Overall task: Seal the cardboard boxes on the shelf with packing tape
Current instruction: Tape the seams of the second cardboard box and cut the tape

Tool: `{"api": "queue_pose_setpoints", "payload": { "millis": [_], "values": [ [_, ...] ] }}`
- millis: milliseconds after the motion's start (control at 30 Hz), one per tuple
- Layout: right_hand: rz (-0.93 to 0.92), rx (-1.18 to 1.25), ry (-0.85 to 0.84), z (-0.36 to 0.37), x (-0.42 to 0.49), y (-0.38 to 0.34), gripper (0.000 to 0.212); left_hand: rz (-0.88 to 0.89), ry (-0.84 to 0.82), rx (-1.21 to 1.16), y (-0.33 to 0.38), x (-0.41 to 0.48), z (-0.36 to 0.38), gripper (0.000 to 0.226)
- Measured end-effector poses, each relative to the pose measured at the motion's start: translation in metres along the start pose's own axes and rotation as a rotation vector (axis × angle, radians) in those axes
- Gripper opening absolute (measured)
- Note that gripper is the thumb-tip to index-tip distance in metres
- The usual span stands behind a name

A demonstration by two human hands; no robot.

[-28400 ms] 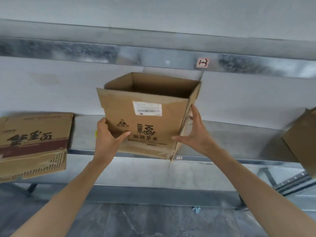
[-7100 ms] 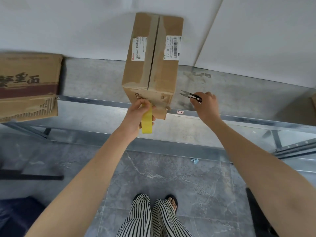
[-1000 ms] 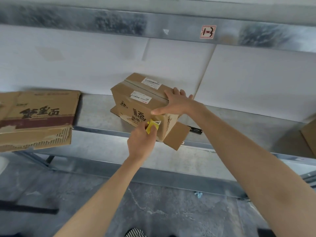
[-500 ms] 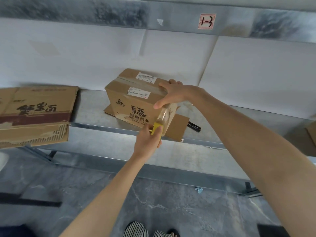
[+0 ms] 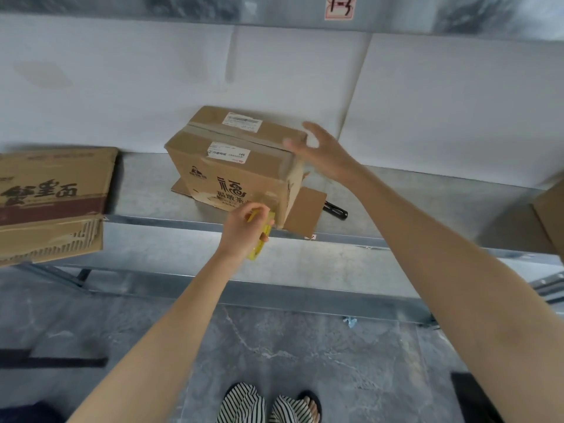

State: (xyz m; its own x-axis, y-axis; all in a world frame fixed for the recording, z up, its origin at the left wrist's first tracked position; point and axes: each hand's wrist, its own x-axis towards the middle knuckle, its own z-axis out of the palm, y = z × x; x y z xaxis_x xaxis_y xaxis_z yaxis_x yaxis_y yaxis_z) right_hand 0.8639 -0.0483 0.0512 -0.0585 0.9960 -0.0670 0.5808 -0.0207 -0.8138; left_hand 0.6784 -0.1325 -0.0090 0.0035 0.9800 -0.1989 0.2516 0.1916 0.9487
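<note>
Shelf [image 5: 146,190]: cardboard box [image 5: 238,175] set on it near front edge, long axis laid roughly along shelf, taped seam faced up. Right hand [image 5: 323,154] spread, relaxed, at box's top right corner; contact blurred. Left hand [image 5: 244,230] curled round yellow tape roll [image 5: 259,241], held at box's lower front corner.

Storeroom: labelled metal shelving [image 5: 189,190] holding cardboard boxes [image 5: 235,166].

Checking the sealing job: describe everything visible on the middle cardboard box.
The brown cardboard box sits angled on the metal shelf, top seam taped, two white labels on top, dark print in front. A loose flap juts out lower right. The left hand holds yellow tape at its front corner; the right hand hovers open by the top edge.
</note>
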Motion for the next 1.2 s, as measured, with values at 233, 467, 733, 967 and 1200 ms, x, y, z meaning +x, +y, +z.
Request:
{"api": "queue_pose_setpoints", "payload": {
  "millis": [233,467,733,967,1200],
  "values": [
    [0.245,-0.128,0.119,0.01,-0.031,0.104,0.043,0.042,0.013,-0.022,-0.002,0.001,0.005,0.02],
    [0.199,-0.511,0.161,0.036,-0.033,0.139,0.03,0.088,0.016,-0.004,-0.007,0.0,0.009,0.027],
    [0.125,-0.641,0.216,0.014,-0.057,0.158,0.032,0.018,0.013,-0.05,-0.004,0.003,0.006,0.032],
    [0.296,-0.448,0.246,0.009,-0.04,0.145,0.025,-0.079,0.03,-0.083,0.003,0.002,0.008,0.025],
    [0.214,0.061,0.361,0.007,-0.065,0.099,0.014,-0.118,0.039,-0.083,0.01,-0.003,0.011,0.023]
  ]
}}
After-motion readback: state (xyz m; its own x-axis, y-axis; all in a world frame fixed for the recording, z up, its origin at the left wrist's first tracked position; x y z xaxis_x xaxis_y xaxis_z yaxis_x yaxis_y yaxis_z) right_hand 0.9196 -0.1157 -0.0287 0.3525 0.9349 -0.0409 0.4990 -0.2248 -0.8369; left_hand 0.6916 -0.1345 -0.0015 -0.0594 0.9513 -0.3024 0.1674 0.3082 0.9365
